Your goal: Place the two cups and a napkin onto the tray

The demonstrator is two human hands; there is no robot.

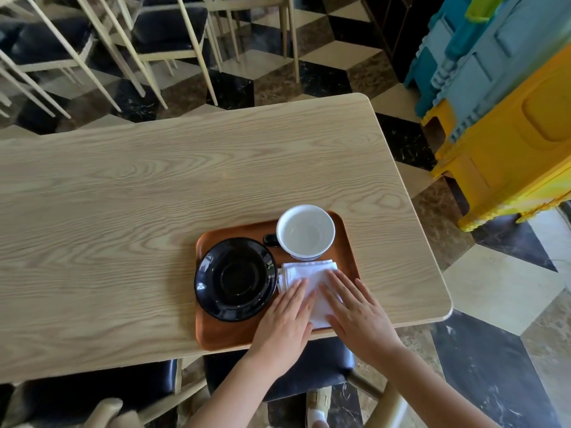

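Note:
A brown wooden tray (234, 336) lies near the table's front edge. On its left part rests a black saucer (235, 278). At the tray's far right stands a cup (305, 232), white inside, with a black handle pointing left. A folded white napkin (309, 273) lies on the tray just in front of the cup. My left hand (284, 322) rests flat on the napkin's left side, fingers extended. My right hand (360, 316) lies flat on its right side. Neither hand grips anything. I see no second cup.
The light wooden table (154, 196) stretches left and back from the tray. Dark-cushioned chairs (278, 369) stand below the front edge, more chairs (160, 29) beyond the far edge. Stacked yellow and blue plastic crates (506, 118) stand on the floor at right.

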